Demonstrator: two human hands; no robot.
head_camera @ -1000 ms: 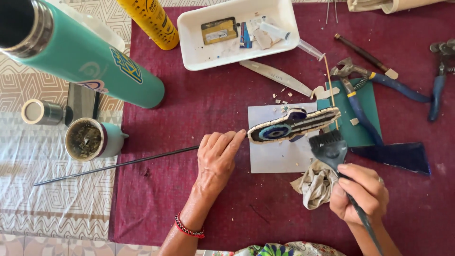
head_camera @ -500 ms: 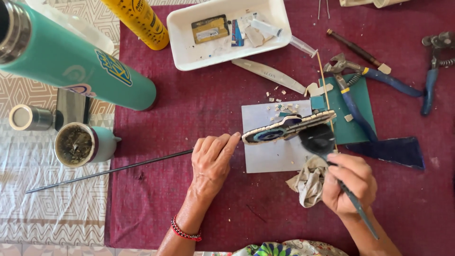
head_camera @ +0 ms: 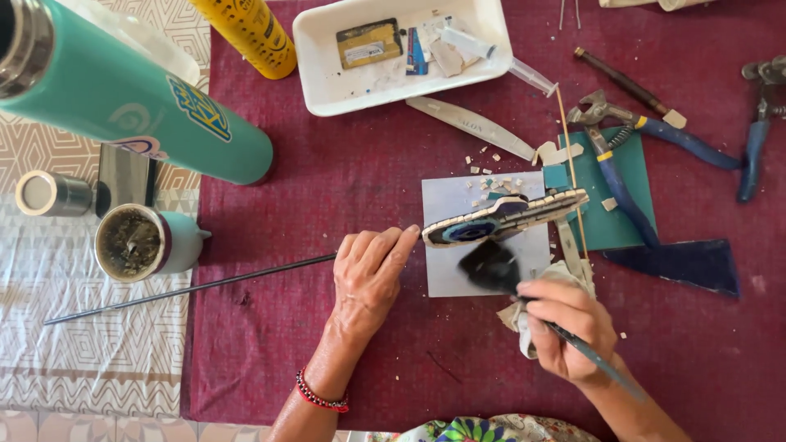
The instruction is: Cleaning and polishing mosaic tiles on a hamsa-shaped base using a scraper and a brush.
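Observation:
My left hand grips a thin dark metal rod that carries a flat mosaic piece, blue at the centre with pale tiles along its rim, held tilted above a pale grey sheet. My right hand holds a black-bristled brush by its dark handle. The bristles sit just below the mosaic piece's lower edge and look blurred. A crumpled beige rag lies under my right hand.
A maroon cloth covers the table. On it lie blue-handled nippers, a second pair of pliers, a teal tile, a dark blue shard and a white tray. A teal flask, yellow can and cup stand left.
My right hand has swept the brush leftward, from under the mosaic piece's right end to beneath its middle. My left hand has kept the rod and piece almost still.

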